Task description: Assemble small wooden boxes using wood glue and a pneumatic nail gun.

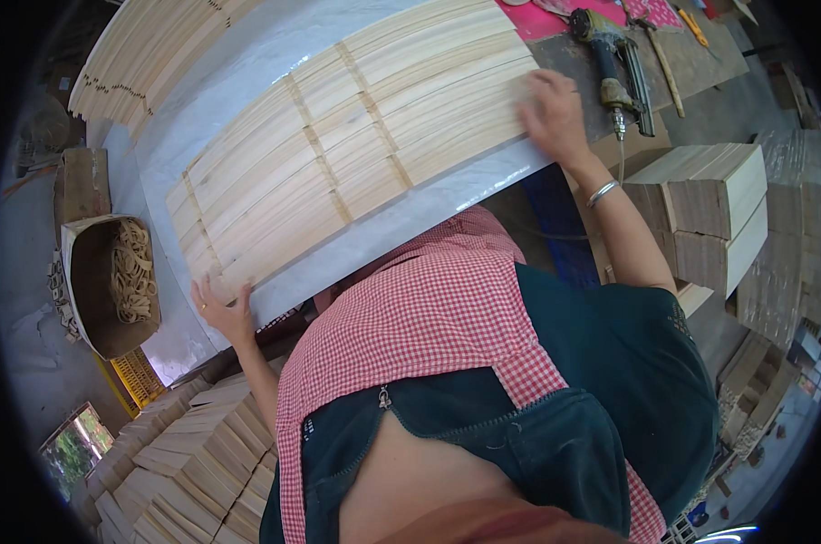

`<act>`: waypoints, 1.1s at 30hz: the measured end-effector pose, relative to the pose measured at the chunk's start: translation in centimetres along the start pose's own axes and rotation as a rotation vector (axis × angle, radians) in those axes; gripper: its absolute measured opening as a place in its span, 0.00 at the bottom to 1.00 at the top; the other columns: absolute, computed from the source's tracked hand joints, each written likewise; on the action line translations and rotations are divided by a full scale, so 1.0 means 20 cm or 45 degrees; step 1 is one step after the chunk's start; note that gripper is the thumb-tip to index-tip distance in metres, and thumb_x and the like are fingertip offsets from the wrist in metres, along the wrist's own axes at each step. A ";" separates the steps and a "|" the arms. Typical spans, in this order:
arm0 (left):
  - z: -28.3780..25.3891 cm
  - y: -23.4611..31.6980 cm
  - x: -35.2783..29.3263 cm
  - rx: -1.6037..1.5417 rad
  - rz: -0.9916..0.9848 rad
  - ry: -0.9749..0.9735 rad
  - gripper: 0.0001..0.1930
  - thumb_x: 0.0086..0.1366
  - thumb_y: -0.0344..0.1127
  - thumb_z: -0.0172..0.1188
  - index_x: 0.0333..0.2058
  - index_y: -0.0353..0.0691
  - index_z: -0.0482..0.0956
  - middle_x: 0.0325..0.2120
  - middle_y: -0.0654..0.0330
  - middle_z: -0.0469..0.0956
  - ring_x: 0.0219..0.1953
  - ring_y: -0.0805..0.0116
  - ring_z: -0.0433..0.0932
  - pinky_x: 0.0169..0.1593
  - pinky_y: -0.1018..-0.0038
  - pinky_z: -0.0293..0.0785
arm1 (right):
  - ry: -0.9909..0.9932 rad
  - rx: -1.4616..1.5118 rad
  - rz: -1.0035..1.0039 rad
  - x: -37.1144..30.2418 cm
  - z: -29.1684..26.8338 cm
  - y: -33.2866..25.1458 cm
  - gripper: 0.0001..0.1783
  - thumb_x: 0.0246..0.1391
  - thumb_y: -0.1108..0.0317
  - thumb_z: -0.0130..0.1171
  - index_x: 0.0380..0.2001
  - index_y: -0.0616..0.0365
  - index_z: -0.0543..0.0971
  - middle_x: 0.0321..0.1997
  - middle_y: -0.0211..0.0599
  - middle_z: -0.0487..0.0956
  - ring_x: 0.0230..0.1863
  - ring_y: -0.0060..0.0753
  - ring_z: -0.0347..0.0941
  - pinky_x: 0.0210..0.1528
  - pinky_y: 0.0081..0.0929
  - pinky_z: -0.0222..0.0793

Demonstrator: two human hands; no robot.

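Pale wooden slats [275, 199] lie side by side in a wide flat row on the table, with grooved notches lined up across them in bands. At the row's near left corner, my left hand [225, 310] rests with its fingers spread, touching the slat ends. Against the right ends of the slats is my right hand [555, 113], its fingers somewhat blurred and apart, gripping nothing that I can see. A silver bangle circles my right wrist.
A nail gun [605, 68] with an air hose lies right of the slats, near a hammer [669, 72]. More slats [143, 54] are stacked at the far left. An open box [89, 281] holds loose tan bands. Wood blocks [709, 199] stand at the right; wooden stacks [202, 453] lie lower left.
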State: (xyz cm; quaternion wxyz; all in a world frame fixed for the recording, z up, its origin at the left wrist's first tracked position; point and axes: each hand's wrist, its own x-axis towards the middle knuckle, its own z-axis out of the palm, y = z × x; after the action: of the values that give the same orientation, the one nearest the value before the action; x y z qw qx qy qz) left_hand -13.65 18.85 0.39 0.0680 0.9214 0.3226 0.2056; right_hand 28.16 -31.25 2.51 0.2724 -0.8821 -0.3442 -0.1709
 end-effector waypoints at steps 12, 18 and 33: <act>0.02 -0.06 0.04 -0.090 -0.360 -0.073 0.46 0.56 0.54 0.74 0.64 0.26 0.67 0.64 0.39 0.66 0.68 0.44 0.64 0.70 0.61 0.59 | 0.183 -0.019 0.526 -0.08 0.09 0.11 0.19 0.56 0.64 0.64 0.48 0.63 0.81 0.47 0.44 0.78 0.46 0.46 0.73 0.51 0.34 0.71; 0.03 -0.11 0.09 -0.012 -0.341 -0.063 0.41 0.62 0.53 0.69 0.62 0.25 0.69 0.63 0.38 0.67 0.65 0.45 0.67 0.68 0.62 0.62 | 0.244 -0.118 0.538 -0.04 0.10 0.10 0.17 0.57 0.62 0.62 0.47 0.60 0.83 0.46 0.43 0.79 0.46 0.47 0.74 0.51 0.39 0.70; 0.19 -0.14 0.39 0.050 -0.368 0.082 0.29 0.68 0.49 0.60 0.53 0.22 0.77 0.49 0.39 0.80 0.53 0.44 0.78 0.60 0.61 0.72 | 0.109 -0.370 0.536 0.20 0.22 0.18 0.19 0.60 0.55 0.56 0.48 0.52 0.83 0.49 0.40 0.81 0.46 0.51 0.75 0.51 0.44 0.69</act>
State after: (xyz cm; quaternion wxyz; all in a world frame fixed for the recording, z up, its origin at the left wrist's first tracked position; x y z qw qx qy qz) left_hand -8.18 25.97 -1.09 0.0686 0.8595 0.4577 0.2169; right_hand 34.04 -28.82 -0.26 0.1867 -0.9562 -0.1128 -0.1953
